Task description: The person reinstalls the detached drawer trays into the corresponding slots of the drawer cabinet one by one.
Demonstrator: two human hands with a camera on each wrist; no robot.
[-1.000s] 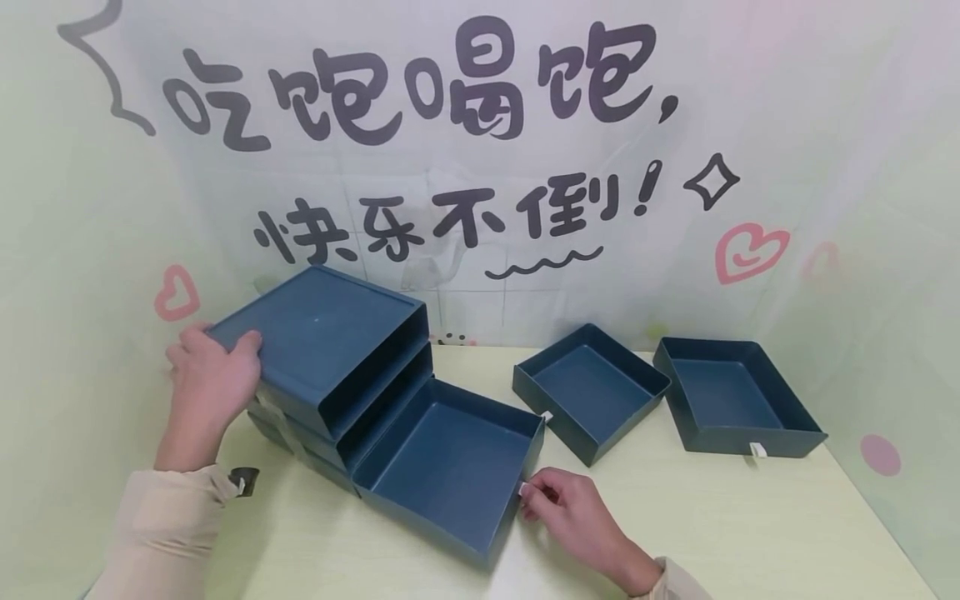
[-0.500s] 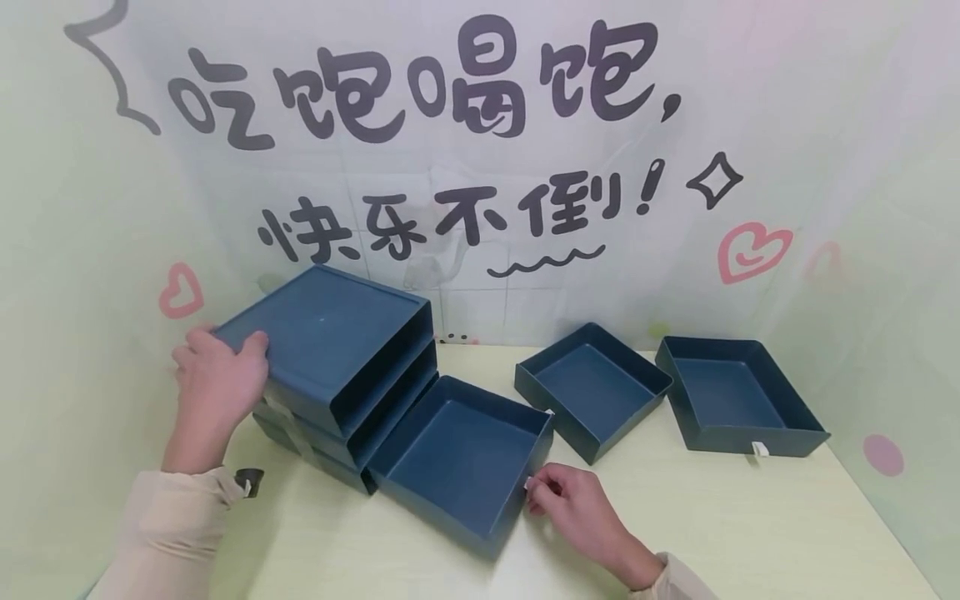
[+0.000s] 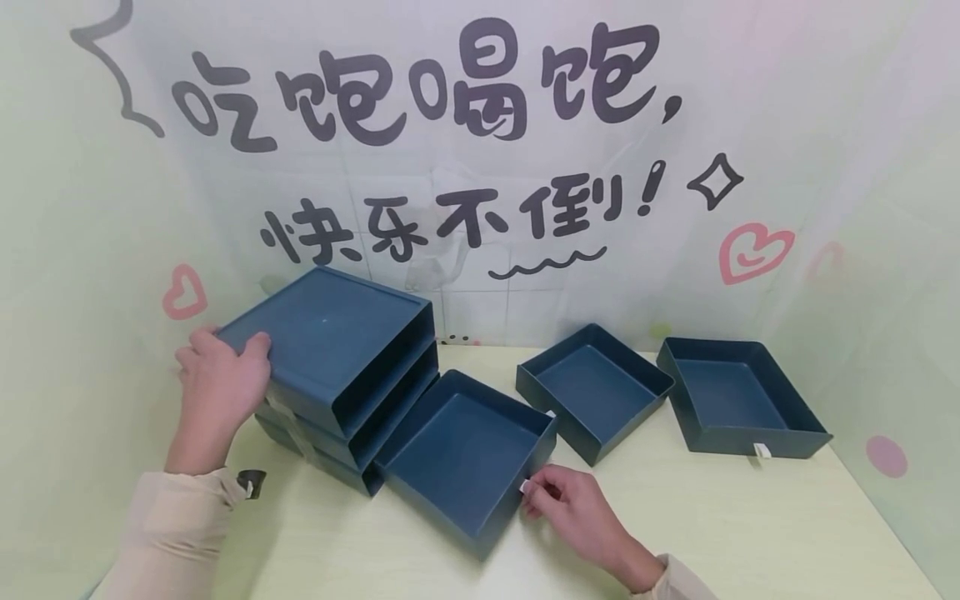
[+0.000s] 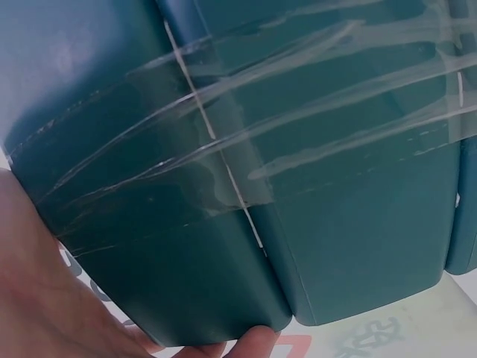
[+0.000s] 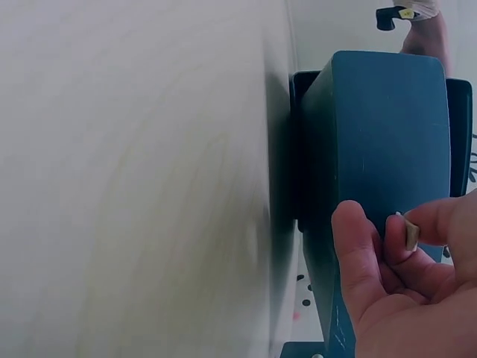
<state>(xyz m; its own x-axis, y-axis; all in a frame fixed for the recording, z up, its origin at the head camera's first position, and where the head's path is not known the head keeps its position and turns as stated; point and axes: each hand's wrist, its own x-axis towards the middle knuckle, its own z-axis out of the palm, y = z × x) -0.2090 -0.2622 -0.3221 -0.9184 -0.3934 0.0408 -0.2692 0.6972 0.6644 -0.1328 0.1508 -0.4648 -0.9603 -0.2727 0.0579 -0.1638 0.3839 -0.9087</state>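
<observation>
On the left of the table stands a dark blue drawer cabinet [image 3: 322, 342], its tiers bound with clear tape [image 4: 223, 142]. My left hand [image 3: 221, 371] holds its back left corner, thumb on the top, fingers over the far edge. Just in front of the cabinet's openings is a square blue drawer [image 3: 468, 458], out of the lowest tier and slightly skewed, its back end close to the frame. With thumb and fingertips my right hand [image 3: 570, 508] pinches the small pale pull tab [image 5: 411, 235] on the drawer's front panel [image 5: 391, 134].
Two more blue drawers, a nearer one [image 3: 592, 383] and a right-hand one [image 3: 742, 396], lie on the pale table [image 3: 720, 533] at the back right. Behind them hangs a printed white sheet [image 3: 480, 167] with dark lettering. A similar sheet borders the right side.
The drawer has slid away from the cabinet's lowest opening toward the right and turned a little, with my right hand on its tab. My left hand keeps its hold on the cabinet.
</observation>
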